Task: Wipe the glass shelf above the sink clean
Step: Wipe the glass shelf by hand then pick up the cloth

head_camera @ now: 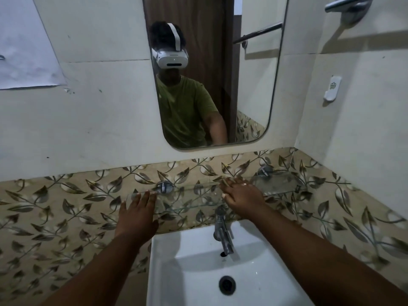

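A clear glass shelf runs along the leaf-patterned tile band above the white sink, held by two chrome brackets. My right hand lies flat on the shelf's middle, fingers spread, with no cloth showing under it. My left hand reaches toward the shelf's left end, fingers apart, fingertips at its front edge near the left bracket. Neither hand holds anything that I can see.
A chrome tap stands under the shelf between my arms. A mirror hangs on the wall above. A chrome towel bar is at upper right and a small white wall holder on the right wall.
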